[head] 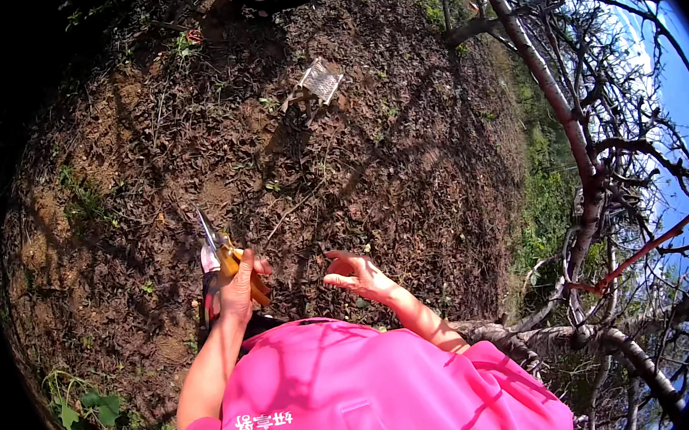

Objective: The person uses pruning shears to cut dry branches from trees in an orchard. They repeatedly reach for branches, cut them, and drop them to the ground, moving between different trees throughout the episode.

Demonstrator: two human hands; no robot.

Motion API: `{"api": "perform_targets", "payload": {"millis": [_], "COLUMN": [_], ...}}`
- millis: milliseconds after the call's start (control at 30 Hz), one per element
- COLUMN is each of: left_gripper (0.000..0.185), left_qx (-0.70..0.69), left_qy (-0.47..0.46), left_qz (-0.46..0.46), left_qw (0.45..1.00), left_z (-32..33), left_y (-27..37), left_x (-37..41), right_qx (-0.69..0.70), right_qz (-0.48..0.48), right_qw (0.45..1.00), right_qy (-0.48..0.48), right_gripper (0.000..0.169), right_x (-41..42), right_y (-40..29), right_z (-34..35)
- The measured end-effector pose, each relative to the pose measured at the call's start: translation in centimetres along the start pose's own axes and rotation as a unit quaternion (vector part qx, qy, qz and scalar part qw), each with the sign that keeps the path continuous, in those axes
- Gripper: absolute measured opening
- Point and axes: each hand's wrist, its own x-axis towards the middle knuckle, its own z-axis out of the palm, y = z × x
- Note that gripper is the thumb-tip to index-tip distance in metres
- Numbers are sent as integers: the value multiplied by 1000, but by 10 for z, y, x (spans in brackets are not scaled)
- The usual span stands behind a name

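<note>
My left hand point(239, 291) grips a pair of pruning shears point(227, 258) with yellow-orange handles. Their metal blades point away from me, up and to the left in the view. My right hand point(353, 276) is held in front of my pink shirt point(332, 383), loosely curled, with a gap between thumb and fingers and nothing in it. Dry leaf litter point(297, 218) covers the ground beneath both hands. Just beyond the shears, one shoe point(209, 258) shows in part.
A small folding stool point(320, 83) with a woven seat stands ahead on the leaves. Bare tree branches point(551, 86) rise along the right, and a thick limb point(545, 339) runs close to my right arm. Another person's dark shoe point(285, 2) shows at the top. Leafy plants point(94, 412) grow at lower left.
</note>
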Motion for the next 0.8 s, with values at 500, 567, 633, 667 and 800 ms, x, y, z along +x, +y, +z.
{"api": "perform_targets", "payload": {"millis": [500,567,633,667,800], "left_gripper": [47,63,69,71,82], "left_qx": [107,81,86,90,105], "left_qy": [-316,-322,-341,-358,-452], "left_qz": [39,34,47,55,63], "left_qw": [942,943,935,928,884], "left_z": [133,144,153,158,176], "left_y": [117,120,131,138,168], "left_x": [86,88,86,85,89], "right_qx": [-91,-27,31,49,68], "right_qz": [-165,-159,-172,-179,-153], "right_qw": [925,932,922,917,914], "right_qy": [330,325,346,354,370], "right_gripper": [47,44,40,44,32], "right_x": [86,88,91,93,86], "right_y": [-173,-186,-190,-185,-197], "right_z": [5,-4,-7,-10,-30]}}
